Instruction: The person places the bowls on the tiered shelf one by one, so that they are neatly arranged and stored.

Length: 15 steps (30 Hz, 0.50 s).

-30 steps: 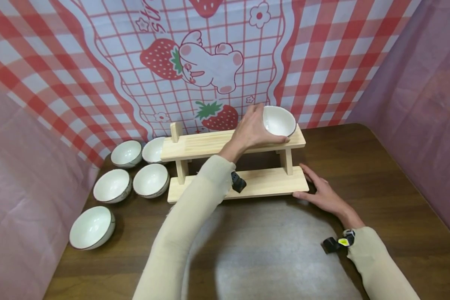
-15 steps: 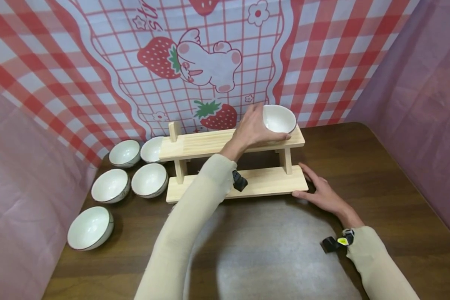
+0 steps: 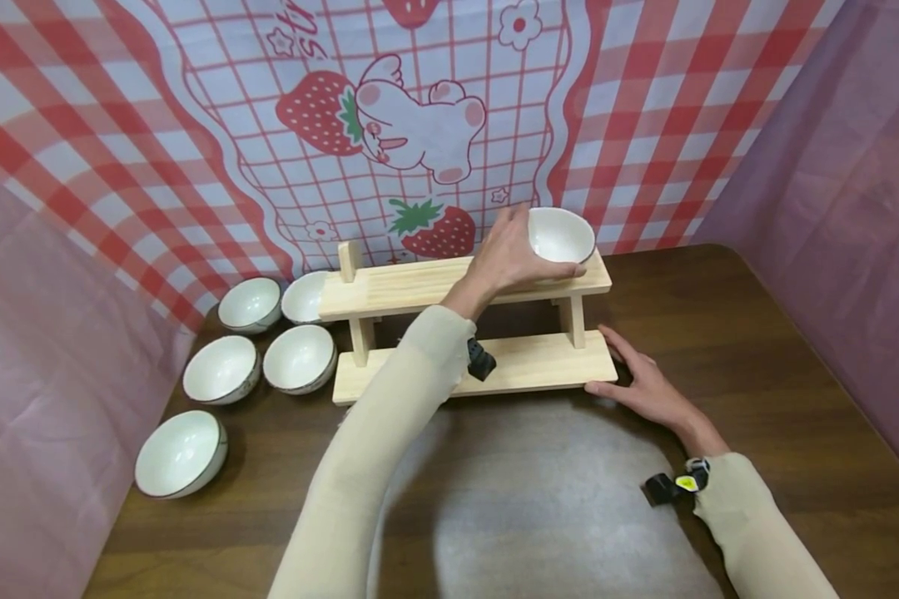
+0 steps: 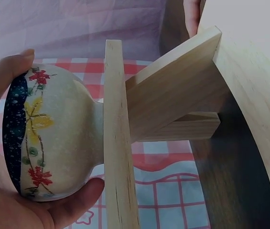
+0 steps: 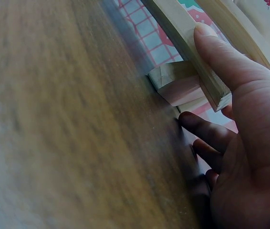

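My left hand [image 3: 504, 256] grips a white-lined bowl [image 3: 563, 236] by its side at the right end of the upper board of a two-tier wooden shelf [image 3: 419, 283]. In the left wrist view the bowl [image 4: 63, 129] shows painted red and yellow flowers and a dark blue rim band; its foot is right at the board [image 4: 118, 143], and fingers and thumb curl round its body. My right hand [image 3: 648, 391] holds the right end of the lower board [image 3: 532, 364]. In the right wrist view its thumb [image 5: 211, 45] lies against the board edge, the other fingers behind.
Several similar bowls stand on the brown table left of the shelf, among them a front one [image 3: 181, 454] and a back one [image 3: 250, 305]; another [image 3: 305, 298] is partly behind the shelf. A checked strawberry cloth [image 3: 644, 125] hangs right behind. Pink cloth [image 3: 839, 208] closes off the right side.
Hardly anything differs: the head view shifts slightly, while both hands, the bowl and the shelf keep their places.
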Each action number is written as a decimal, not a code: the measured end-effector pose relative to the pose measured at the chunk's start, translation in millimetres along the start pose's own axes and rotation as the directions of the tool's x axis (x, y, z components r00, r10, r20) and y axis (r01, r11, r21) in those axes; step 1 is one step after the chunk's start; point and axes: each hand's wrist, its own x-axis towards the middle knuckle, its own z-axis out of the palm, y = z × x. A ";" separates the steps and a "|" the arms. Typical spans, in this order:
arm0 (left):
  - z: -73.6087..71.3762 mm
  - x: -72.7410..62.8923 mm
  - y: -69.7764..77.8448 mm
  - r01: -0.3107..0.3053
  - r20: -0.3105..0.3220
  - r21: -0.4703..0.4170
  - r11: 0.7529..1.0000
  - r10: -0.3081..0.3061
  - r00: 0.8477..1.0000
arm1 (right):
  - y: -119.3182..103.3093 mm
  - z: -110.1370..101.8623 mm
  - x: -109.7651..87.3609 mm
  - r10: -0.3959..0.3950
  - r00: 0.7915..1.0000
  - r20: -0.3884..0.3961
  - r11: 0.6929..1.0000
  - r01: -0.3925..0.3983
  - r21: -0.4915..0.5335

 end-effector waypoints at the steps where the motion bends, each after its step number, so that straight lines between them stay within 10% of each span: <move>1: -0.1 -0.1 -0.1 0.001 0.000 -0.002 1.000 -0.001 1.000 | -0.3 -0.1 0.0 0.001 1.000 0.000 1.000 -0.001 0.001; 15: -2.3 -1.6 1.4 -0.006 -0.005 0.058 0.998 0.007 1.000 | -1.5 -0.6 -0.5 0.012 1.000 0.009 1.000 -0.012 0.003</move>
